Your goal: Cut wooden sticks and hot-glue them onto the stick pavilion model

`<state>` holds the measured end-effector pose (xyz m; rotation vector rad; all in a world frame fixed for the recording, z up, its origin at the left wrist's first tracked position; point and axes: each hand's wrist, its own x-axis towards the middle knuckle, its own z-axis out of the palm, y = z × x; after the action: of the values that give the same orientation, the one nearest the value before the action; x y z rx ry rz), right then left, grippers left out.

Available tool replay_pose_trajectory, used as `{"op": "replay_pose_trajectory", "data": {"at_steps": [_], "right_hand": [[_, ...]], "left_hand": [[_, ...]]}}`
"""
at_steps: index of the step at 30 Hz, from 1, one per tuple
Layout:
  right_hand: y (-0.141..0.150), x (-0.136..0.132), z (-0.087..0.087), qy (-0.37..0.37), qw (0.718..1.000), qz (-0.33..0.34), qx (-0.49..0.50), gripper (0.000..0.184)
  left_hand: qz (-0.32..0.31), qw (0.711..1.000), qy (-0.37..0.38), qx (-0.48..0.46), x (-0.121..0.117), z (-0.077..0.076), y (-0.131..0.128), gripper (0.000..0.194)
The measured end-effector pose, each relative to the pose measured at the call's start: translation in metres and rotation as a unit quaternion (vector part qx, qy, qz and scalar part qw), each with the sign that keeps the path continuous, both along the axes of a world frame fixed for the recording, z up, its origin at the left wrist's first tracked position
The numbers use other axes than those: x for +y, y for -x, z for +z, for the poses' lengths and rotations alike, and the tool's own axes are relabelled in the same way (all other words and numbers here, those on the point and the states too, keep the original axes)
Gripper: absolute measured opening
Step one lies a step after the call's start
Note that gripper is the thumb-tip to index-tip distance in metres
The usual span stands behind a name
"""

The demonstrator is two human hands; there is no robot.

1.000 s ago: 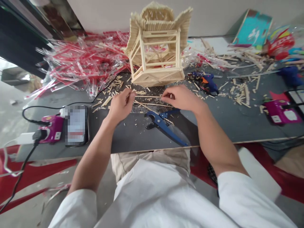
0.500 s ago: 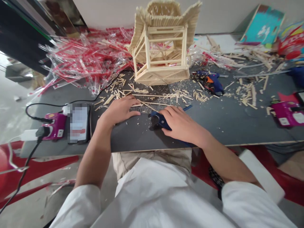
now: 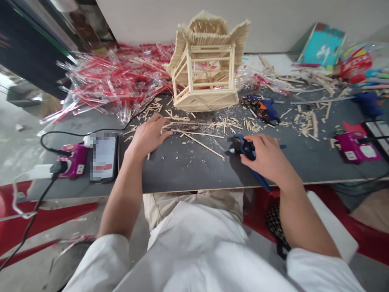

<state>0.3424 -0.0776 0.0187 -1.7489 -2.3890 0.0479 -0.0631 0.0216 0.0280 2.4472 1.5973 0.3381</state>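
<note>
My left hand (image 3: 149,135) lies on the dark table (image 3: 188,170) with its fingers stretched over the ends of thin wooden sticks (image 3: 194,134). My right hand (image 3: 267,156) is wrapped round the blue cutter (image 3: 243,147), whose jaws point left toward a long stick (image 3: 204,146) lying at a slant. Behind the sticks stands a wooden stick-built pavilion model (image 3: 206,65).
A phone (image 3: 103,157) and a pink power adapter (image 3: 70,160) with cables lie at the left. Red-and-clear wrappers (image 3: 106,85) pile up at the back left. A blue glue gun (image 3: 263,108), stick offcuts and another pink device (image 3: 355,147) sit at the right.
My right hand left the sticks, took hold of the blue cutter and carried it to the right. My left hand dropped from a pinch to lie flat on the sticks.
</note>
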Motion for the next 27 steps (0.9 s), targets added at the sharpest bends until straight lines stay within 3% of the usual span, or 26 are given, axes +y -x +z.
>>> {"op": "replay_pose_trajectory", "data": {"at_steps": [4,7,11,16,22,27], "right_hand": [[-0.025,0.008,-0.004,0.014,0.999,-0.042,-0.018,0.045],[-0.02,0.012,0.004,0.026,0.999,-0.036,-0.009,0.042],[0.021,0.021,0.022,0.043,0.997,0.04,0.057,0.031],[0.089,0.051,0.037,0.088,0.988,0.118,0.05,0.023],[0.142,0.077,0.018,0.092,0.984,0.154,0.014,0.018],[0.147,0.075,-0.001,0.095,0.98,0.169,0.049,0.017]], "left_hand": [[0.007,0.999,-0.031,-0.012,-0.005,0.002,-0.014,0.044],[-0.07,0.997,-0.005,-0.041,-0.007,-0.001,-0.023,0.034],[-0.158,0.986,0.043,-0.036,-0.007,-0.01,-0.029,0.023],[-0.153,0.988,0.028,-0.008,-0.01,-0.013,-0.036,0.025],[-0.158,0.987,0.033,0.011,-0.013,-0.011,-0.04,0.027],[-0.115,0.993,0.031,-0.017,-0.006,-0.018,-0.033,0.026]]}}
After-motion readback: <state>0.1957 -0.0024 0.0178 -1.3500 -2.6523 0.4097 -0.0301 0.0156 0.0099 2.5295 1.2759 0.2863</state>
